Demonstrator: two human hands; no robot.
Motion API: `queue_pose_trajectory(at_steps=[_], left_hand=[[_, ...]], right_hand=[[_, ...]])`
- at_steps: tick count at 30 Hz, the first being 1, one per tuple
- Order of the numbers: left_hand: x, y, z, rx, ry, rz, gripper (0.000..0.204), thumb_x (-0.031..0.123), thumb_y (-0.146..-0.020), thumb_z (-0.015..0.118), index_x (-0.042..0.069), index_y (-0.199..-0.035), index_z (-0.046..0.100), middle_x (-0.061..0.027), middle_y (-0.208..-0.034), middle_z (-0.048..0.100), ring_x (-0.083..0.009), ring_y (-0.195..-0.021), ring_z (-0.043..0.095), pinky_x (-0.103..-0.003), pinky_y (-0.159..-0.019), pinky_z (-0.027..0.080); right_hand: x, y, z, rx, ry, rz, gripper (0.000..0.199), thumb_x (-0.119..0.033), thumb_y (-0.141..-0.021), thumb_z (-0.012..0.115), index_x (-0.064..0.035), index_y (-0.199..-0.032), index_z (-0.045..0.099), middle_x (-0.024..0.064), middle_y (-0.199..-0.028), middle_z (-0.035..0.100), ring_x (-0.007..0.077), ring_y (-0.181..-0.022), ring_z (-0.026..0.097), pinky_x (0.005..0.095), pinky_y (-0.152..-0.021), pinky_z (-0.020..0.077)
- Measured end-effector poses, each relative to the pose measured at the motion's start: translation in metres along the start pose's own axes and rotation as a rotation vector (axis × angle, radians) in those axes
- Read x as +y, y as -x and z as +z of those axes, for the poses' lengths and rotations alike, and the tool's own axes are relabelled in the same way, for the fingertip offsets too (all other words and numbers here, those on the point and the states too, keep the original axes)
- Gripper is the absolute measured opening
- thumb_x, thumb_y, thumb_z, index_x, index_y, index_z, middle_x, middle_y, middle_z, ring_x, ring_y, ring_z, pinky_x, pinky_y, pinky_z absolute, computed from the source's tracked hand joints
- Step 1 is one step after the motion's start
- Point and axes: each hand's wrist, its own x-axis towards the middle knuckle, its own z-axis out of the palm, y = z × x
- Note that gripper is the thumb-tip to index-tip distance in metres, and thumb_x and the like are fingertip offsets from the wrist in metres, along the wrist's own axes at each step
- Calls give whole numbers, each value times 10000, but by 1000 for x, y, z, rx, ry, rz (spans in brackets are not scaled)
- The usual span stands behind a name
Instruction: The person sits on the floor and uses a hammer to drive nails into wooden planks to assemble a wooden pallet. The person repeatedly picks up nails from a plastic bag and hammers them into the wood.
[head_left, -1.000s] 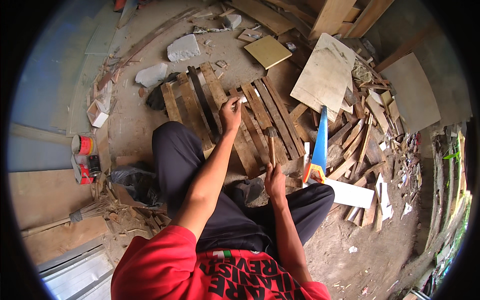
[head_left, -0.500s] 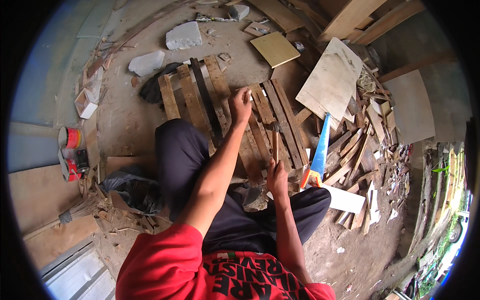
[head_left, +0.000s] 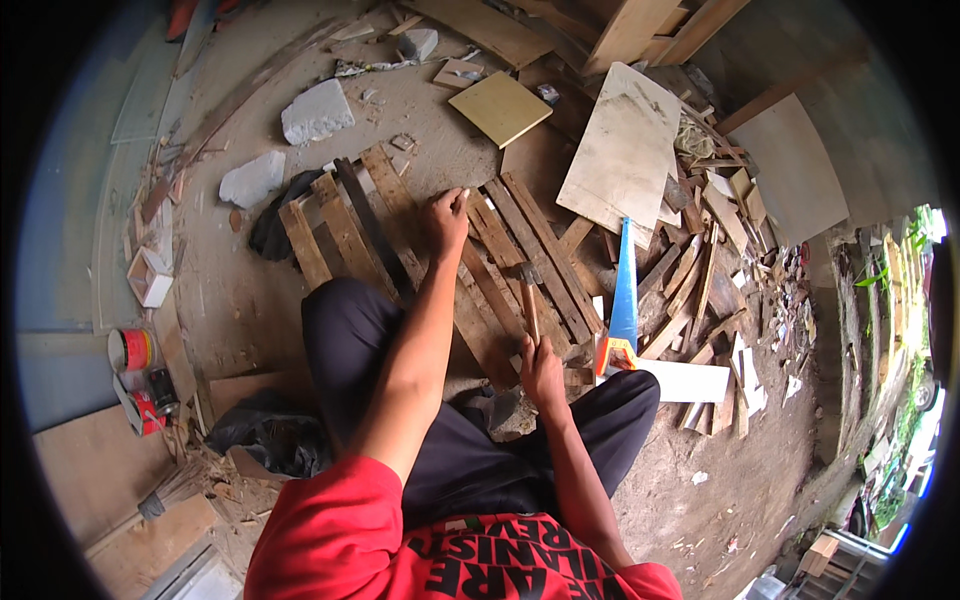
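Observation:
I squat over a pallet-like frame of wooden slats (head_left: 350, 235) lying on the dirt ground. My left hand (head_left: 445, 215) reaches forward onto the upper middle of a slat, fingers pinched on something too small to make out. My right hand (head_left: 541, 370) is closed around the wooden handle of a hammer (head_left: 527, 300), whose head points up over the slats (head_left: 530, 250). A handsaw with a blue blade and orange grip (head_left: 622, 300) lies just right of the frame.
Grey stone blocks (head_left: 315, 112) lie beyond the frame. Board panels (head_left: 625, 150) and a heap of wood offcuts (head_left: 720, 260) fill the right. Red paint cans (head_left: 135, 375) and a brush (head_left: 160, 495) sit at left. A dark cloth (head_left: 275, 220) lies under the frame's left end.
The view has shifted slightly. My left hand moved a little further up the slat, and the hammer has stayed upright over the boards.

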Motion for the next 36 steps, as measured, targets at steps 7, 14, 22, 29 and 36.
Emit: queue_pose_trajectory(at_steps=[7,14,22,29,36], left_hand=[[-12,9,16,49,-10,52,320,278,-983,613,-12,-1065,720,-177,-1068,693,-376,-967,651,-429,-852,510],[3,14,12,-32,-47,41,188,137,-949,611,36,-1070,713,-105,-1095,661,-329,-959,639,-419,-819,511],[25,12,-10,-122,-205,39,198,152,-947,596,72,-1082,717,-94,-1097,673,-321,-983,645,-407,-858,510],[19,9,-7,-165,-189,19,197,179,-957,588,105,-1090,714,-69,-1132,669,-315,-998,632,-432,-906,485],[27,15,-10,-121,-213,7,207,204,-964,584,125,-1100,718,-57,-1145,664,-311,-1014,625,-425,-905,484]], right_hand=[[7,2,6,52,51,-33,311,-273,-1010,551,3,-911,449,326,-686,590,547,-664,575,607,-569,430],[-5,-1,0,-12,-56,136,367,-318,-1022,528,34,-924,500,333,-712,603,538,-731,612,579,-617,456],[-87,-71,19,60,-139,72,421,-370,-1032,518,28,-900,557,308,-689,577,514,-667,596,517,-568,431],[-96,-124,46,22,-63,-78,364,-331,-1028,515,24,-949,490,381,-746,591,578,-770,585,611,-623,454],[-112,-120,34,78,-102,-138,355,-321,-1032,507,20,-938,477,375,-729,591,577,-721,582,612,-579,444]])
